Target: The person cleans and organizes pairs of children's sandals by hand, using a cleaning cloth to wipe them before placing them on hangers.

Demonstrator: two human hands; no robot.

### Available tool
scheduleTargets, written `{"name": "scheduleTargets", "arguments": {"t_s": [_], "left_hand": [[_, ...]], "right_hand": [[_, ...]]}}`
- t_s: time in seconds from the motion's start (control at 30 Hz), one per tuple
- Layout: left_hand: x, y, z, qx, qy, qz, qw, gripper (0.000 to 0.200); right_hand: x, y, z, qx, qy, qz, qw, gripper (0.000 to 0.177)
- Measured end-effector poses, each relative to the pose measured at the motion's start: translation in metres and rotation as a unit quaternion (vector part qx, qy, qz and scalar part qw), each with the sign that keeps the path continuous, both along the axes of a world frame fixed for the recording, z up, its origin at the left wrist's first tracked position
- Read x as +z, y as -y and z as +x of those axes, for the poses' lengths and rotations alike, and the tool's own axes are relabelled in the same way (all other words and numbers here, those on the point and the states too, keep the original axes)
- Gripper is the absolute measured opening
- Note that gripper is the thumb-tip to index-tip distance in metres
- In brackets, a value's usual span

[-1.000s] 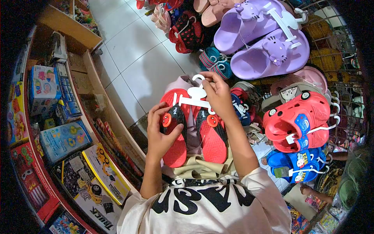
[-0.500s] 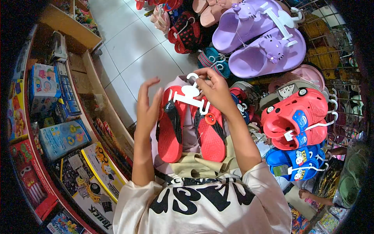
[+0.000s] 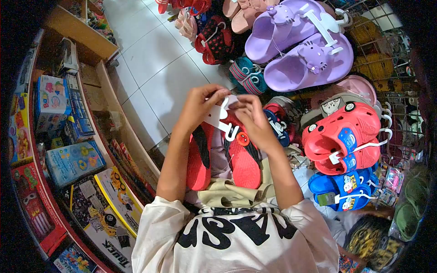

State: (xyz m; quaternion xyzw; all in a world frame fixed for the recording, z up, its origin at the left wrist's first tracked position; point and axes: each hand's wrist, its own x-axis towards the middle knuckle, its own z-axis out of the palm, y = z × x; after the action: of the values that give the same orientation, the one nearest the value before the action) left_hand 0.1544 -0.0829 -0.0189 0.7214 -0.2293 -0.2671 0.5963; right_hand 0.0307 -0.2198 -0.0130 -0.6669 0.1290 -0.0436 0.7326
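A pair of red sandals [image 3: 246,166] with black straps lies over my lap, soles toward my body. The right one bears a round red badge [image 3: 243,138]. Their white plastic hanger [image 3: 227,129] sits at the top, between my hands. My left hand [image 3: 200,105] is closed, its fingertips pinching the hanger's upper part or a small white piece by it. My right hand [image 3: 251,116] has its fingers curled at the other side of the same white piece, which they partly cover.
Lilac clogs [image 3: 300,50], red car-shaped clogs [image 3: 343,136] and blue slippers [image 3: 348,189] hang on a wire rack at the right. Boxed toys [image 3: 75,161] fill the shelves at the left. Tiled floor [image 3: 159,77] shows ahead.
My left hand has moved right and closed at the hanger. My right hand has shifted slightly down. The hanger is more tilted and more covered. The arm at the lower right is no longer clearly seen.
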Motion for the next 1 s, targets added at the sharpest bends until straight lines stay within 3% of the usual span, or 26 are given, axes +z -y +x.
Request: {"name": "scheduleTargets", "arguments": {"t_s": [0.1,0.2,0.3,0.43,0.7,0.8,0.9,0.97,1.0], "left_hand": [[0.006,-0.006,0.002,0.061,-0.009,-0.018,0.998,0.022],[0.008,-0.011,0.004,0.101,-0.004,-0.024,0.995,0.020],[0.010,-0.012,0.002,0.094,0.050,0.002,0.994,0.019],[0.013,-0.008,-0.004,0.093,0.049,0.034,0.994,0.018],[0.019,-0.004,-0.008,0.097,0.145,0.051,0.983,0.016],[0.031,-0.006,-0.009,0.108,0.080,0.087,0.987,0.016],[0.023,-0.005,-0.008,0.107,0.146,0.057,0.982,0.016],[0.023,-0.003,-0.010,0.162,0.190,0.009,0.968,0.016],[0.023,-0.001,-0.011,0.188,0.211,-0.015,0.959,0.016]], "right_hand": [[0.004,0.008,-0.034,0.085,-0.035,-0.180,0.979,0.053],[0.016,0.002,-0.052,0.123,-0.017,-0.314,0.941,0.057],[0.014,0.002,-0.057,0.084,-0.081,-0.245,0.963,0.059],[0.015,0.005,-0.056,-0.029,-0.029,-0.229,0.973,0.050],[0.038,0.001,-0.053,-0.010,-0.011,-0.252,0.968,0.040],[0.038,-0.002,-0.055,-0.006,0.016,-0.256,0.966,0.039],[0.038,-0.004,-0.054,0.010,0.008,-0.293,0.956,0.038],[0.040,-0.005,-0.055,0.038,-0.046,-0.321,0.945,0.037],[0.043,-0.004,-0.054,0.063,-0.015,-0.353,0.933,0.038]]}}
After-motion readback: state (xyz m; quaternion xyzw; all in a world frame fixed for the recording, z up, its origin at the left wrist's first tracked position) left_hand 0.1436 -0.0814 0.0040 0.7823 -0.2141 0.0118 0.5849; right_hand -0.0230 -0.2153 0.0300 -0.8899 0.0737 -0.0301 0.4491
